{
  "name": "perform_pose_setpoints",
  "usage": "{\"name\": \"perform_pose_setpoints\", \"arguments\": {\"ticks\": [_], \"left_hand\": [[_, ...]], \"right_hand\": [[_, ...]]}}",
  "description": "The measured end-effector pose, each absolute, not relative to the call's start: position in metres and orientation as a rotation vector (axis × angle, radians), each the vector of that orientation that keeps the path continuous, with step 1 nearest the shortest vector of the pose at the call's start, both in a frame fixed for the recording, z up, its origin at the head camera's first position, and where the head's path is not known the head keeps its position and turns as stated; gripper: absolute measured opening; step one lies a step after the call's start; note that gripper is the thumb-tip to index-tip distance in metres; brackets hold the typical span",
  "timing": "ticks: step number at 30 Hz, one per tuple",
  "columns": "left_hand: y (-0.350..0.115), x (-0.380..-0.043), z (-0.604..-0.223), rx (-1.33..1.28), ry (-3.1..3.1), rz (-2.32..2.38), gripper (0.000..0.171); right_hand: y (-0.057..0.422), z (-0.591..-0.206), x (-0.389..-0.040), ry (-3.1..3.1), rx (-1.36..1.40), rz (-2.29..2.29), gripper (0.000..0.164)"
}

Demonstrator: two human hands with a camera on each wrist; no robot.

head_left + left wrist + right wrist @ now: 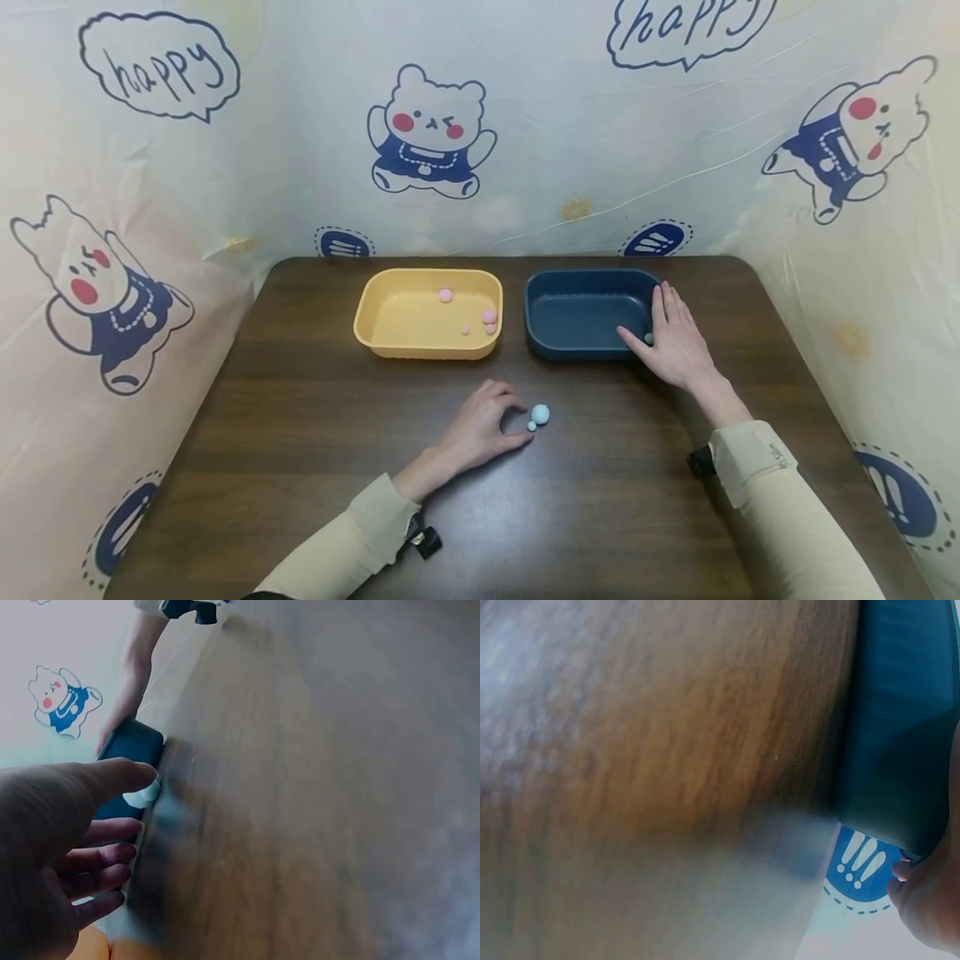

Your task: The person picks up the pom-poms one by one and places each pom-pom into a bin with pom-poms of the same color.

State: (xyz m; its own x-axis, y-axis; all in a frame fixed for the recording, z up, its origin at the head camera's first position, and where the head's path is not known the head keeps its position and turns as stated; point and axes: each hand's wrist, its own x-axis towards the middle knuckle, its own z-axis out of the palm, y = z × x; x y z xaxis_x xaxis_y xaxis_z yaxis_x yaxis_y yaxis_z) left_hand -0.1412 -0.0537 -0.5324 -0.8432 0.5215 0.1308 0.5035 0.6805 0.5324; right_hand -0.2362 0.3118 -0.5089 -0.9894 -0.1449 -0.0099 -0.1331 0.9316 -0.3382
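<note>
Backdrop [540,142], a pale sheet printed with cartoon bears and "happy" bubbles, surrounds the back and sides of the work. Bench [300,433]: brown wood grain, carrying everything I watch. Two cream sleeves [795,517] reach in over it, a small black device [427,542] at each wrist.

Yellow tray [428,352] sits toward the back; blue tray [577,353] stands beside it on the right, a narrow strip of bench between them.

Right hand [678,346]: fingers straight, lying along the blue tray's right end, thumb spread away over the near right corner. I read it as extended, resting on the tray.

Left hand [480,425]: in front of the trays, thumb and forefinger arched with a gap between the tips. I log it as unclosed, holding nothing.

Balls, by size. Large pale blue ball [540,414]: on the bench, just beyond that gap. Two larger pink balls [446,295]: in the yellow tray, one toward the back, one by the right wall. Another pale blue ball [648,338] shows partly between right thumb and fingers. Small pale blue ball [532,426]: beside the large one, seemingly touching it, near the left thumb. Two tiny pink balls [465,331]: front right of the yellow tray.
</note>
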Motion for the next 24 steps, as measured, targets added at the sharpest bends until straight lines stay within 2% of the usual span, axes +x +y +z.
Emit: {"name": "perform_pose_setpoints", "arguments": {"ticks": [10,17,24], "left_hand": [[-0.046,-0.141,-0.533,0.869,2.872,0.879,0.021],[-0.051,-0.142,-0.532,0.878,2.849,0.962,0.016],[-0.068,-0.156,-0.567,0.948,2.88,1.08,0.014]], "right_hand": [[0.311,-0.509,-0.236,3.056,-0.231,-0.535,0.112],[0.312,-0.51,-0.236,3.062,-0.233,-0.531,0.112],[0.312,-0.51,-0.237,3.065,-0.229,-0.536,0.112]]}}
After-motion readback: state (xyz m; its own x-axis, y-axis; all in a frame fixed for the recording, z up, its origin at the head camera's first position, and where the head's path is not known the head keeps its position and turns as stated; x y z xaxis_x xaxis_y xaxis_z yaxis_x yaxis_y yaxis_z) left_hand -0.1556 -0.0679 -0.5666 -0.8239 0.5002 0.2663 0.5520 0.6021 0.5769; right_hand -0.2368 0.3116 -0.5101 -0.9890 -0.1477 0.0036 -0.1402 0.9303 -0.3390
